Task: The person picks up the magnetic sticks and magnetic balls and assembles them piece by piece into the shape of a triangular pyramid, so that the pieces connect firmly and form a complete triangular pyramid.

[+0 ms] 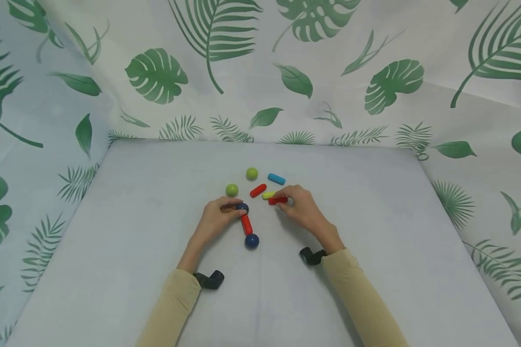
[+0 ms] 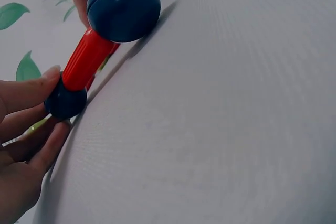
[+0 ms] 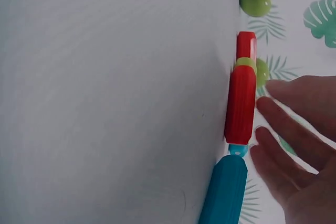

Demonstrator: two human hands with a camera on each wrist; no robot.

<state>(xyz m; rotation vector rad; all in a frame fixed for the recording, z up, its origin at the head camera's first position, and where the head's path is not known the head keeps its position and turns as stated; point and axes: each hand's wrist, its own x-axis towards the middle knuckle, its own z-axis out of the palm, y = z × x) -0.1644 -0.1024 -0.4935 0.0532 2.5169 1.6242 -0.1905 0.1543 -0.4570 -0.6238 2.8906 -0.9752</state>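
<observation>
My left hand [image 1: 214,219] pinches a dark blue ball [image 1: 242,207] between thumb and fingers. A red rod [image 1: 246,224] joins that ball to a second blue ball [image 1: 252,241], which looms close in the left wrist view. My right hand [image 1: 303,208] is over another red rod [image 1: 278,200]. In the right wrist view its fingers are loosely bent and spread beside this red rod [image 3: 241,104], with a small gap between. A yellow rod [image 1: 268,195] is partly hidden behind the right fingers. A teal rod [image 3: 226,190] lies near the right wrist camera; the hand covers it in the head view.
Two lime green balls [image 1: 232,190] [image 1: 252,173] sit farther back on the white table [image 1: 156,193]. Another red rod [image 1: 258,190] and a blue rod [image 1: 276,179] lie beside them. Leaf-patterned cloth [image 1: 330,91] borders the table at the back and sides.
</observation>
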